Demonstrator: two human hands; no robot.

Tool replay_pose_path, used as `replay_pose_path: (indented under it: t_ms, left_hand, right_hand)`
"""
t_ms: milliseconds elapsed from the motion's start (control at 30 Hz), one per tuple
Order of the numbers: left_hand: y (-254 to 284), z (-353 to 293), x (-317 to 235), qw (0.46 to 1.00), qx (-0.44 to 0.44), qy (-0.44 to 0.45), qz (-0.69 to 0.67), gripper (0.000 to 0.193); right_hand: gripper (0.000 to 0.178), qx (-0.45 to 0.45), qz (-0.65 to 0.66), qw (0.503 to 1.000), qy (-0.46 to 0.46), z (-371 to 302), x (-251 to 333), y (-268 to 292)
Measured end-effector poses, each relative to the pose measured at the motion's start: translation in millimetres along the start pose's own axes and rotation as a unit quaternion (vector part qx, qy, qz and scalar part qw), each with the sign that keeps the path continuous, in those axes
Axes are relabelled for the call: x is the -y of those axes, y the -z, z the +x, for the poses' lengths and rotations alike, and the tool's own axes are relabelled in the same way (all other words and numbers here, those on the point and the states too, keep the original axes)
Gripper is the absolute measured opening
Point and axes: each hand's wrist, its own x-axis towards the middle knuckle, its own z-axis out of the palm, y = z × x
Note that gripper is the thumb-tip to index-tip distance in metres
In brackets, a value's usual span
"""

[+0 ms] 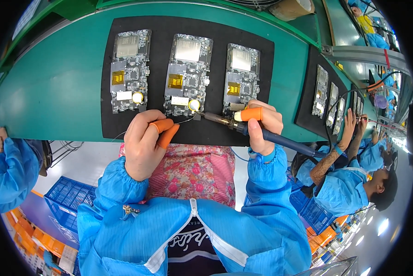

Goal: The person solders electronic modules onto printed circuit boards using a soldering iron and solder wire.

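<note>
My right hand (267, 125), an orange finger cot on one finger, grips a soldering iron (225, 121). The iron's tip points left, at the lower edge of the middle circuit board (188, 69), close to a round yellow-rimmed coin cell (194, 105). Pinched in my left hand (143, 140), which wears two orange finger cots, is a thin solder wire (186, 121) that reaches toward the same spot. Whether tip and wire touch is too small to tell. Similar circuit boards lie on either side, a left one (132, 69) and a right one (241, 76) partly behind my right hand.
The boards lie on a black mat (158, 27) on a green bench (54, 87). At right, a co-worker's hands (349, 125) are near another black mat with several boards. A tape roll (291, 9) sits at the back. Below left stands a blue crate (71, 202).
</note>
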Motion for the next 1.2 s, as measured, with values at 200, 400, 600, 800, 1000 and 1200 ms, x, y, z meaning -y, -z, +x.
replay_pose_path:
  t_ms: [200, 400, 600, 800, 1000, 1200]
  left_hand:
    - [-3, 2, -2, 1.0, 0.005, -0.015, 0.008, 0.024]
    - [-10, 6, -4, 0.999, 0.021, -0.016, 0.03, 0.023]
    - [-11, 11, -7, 0.998, 0.018, -0.031, 0.042, 0.021]
    - [0, 11, -13, 0.999, 0.003, 0.036, -0.016, 0.032]
    - [7, -1, -7, 0.999, 0.023, 0.046, 0.007, 0.023]
    - [5, 2, -10, 0.998, 0.037, 0.023, 0.041, 0.022]
  right_hand:
    - [0.034, -0.026, -0.003, 0.999, -0.02, -2, -1, -6]
    - [0.013, -0.01, -0.002, 1.0, 0.007, 1, 0, -4]
    - [0.013, -0.01, -0.011, 1.0, 0.019, 1, 2, -4]
    - [0.017, -0.033, 0.032, 0.999, 0.021, -5, -4, -1]
    - [0.037, -0.062, -0.002, 0.997, -0.049, -12, 4, -2]
    - [0.034, -0.018, -0.015, 0.999, -0.046, -5, 8, -5]
